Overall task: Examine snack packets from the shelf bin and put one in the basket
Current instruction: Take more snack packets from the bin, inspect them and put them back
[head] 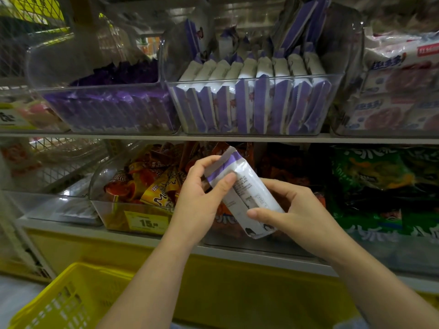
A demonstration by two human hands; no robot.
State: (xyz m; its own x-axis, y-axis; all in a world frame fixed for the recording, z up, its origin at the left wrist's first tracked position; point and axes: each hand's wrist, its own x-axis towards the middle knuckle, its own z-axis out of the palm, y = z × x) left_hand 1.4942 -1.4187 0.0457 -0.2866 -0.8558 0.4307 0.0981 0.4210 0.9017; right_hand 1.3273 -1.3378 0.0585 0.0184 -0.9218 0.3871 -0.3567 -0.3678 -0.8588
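I hold one white and purple snack packet (247, 191) in both hands in front of the lower shelf, tilted with its purple end up and left. My left hand (202, 198) grips its upper end, thumb across the printed back. My right hand (292, 210) grips the lower end. The clear shelf bin (256, 129) on the upper shelf holds several matching packets standing in a row. A yellow basket (71, 298) sits at the bottom left, below my left forearm.
A clear bin of dark purple packets (107, 108) stands left of the matching bin. A pink and white pack (399, 91) is at the right. On the lower shelf are orange snack bags (152, 184) with a yellow price tag (146, 222), and green bags (380, 186).
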